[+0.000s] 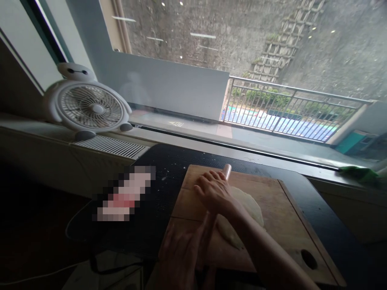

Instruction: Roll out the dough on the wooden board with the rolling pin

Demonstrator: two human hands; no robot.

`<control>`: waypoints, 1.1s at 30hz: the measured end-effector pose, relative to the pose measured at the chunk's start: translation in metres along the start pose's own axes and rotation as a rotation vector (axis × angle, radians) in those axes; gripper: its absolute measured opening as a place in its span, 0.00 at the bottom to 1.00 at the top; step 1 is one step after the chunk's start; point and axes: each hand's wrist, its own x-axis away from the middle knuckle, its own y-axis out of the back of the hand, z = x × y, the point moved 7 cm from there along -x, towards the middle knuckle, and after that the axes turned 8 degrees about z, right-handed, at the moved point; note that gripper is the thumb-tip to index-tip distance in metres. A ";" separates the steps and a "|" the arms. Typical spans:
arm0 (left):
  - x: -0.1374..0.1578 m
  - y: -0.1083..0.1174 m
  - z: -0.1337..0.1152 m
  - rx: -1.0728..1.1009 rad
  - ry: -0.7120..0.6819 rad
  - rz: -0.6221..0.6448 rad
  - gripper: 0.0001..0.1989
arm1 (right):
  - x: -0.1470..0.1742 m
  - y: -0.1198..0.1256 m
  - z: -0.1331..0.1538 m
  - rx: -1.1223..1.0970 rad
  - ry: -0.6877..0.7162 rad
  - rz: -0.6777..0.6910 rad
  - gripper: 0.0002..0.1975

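Note:
A pale, flattened round of dough (246, 205) lies on a wooden cutting board (281, 225). Across the dough's left side runs a wooden rolling pin (227, 170), slanting from the board's far edge toward me. My right hand (213, 190) is on the upper part of the pin, palm over it and fingers curving down its left side. Lower down and nearer to me, my left hand (179, 247) rests over the pin's near end, dim in shadow. My right forearm covers part of the dough's right edge.
The board sits on a black table (169, 159) with white specks on it. A blurred-out object (127, 195) lies to the left. A white character-shaped fan (93, 104) stands on the ledge by the window. Something green (359, 174) is on the sill at right.

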 end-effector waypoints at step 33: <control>0.002 -0.008 -0.027 0.120 0.035 -0.082 0.25 | 0.077 0.013 -0.054 0.126 -0.070 0.024 0.25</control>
